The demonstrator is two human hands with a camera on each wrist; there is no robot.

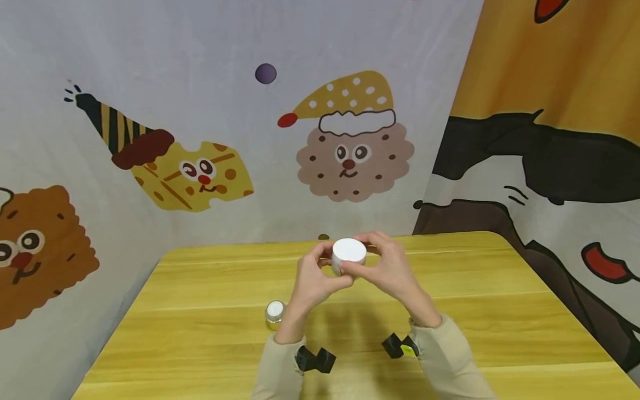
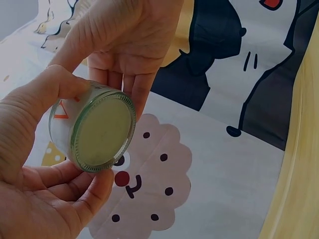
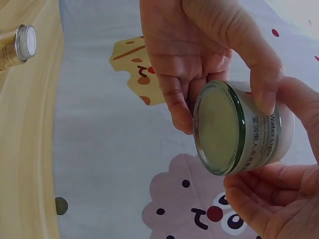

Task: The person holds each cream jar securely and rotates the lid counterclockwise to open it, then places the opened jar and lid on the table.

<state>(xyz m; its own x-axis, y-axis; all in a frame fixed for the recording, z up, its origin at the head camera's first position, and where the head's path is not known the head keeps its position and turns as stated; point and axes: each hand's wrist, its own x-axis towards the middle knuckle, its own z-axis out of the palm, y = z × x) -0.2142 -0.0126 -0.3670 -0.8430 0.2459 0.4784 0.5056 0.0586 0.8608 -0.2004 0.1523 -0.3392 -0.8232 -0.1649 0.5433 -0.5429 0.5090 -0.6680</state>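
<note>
While left hand (image 1: 314,282), right hand (image 1: 392,269) grip jar (image 1: 349,251), label (image 3: 261,142) partly covered.

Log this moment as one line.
left hand: grips white jar | right hand: grips white jar | white jar: above table | gold jar: on table

The left grip (image 1: 311,282) hides part of the label (image 3: 261,137) on the white jar (image 1: 349,250), whose finest print is blurred. Below that grip, a small jar (image 1: 275,310) bears lettering too small to read; the right wrist view crops it. Below the right grip (image 1: 392,269), the head view cuts off the sleeve (image 1: 447,355).
</note>
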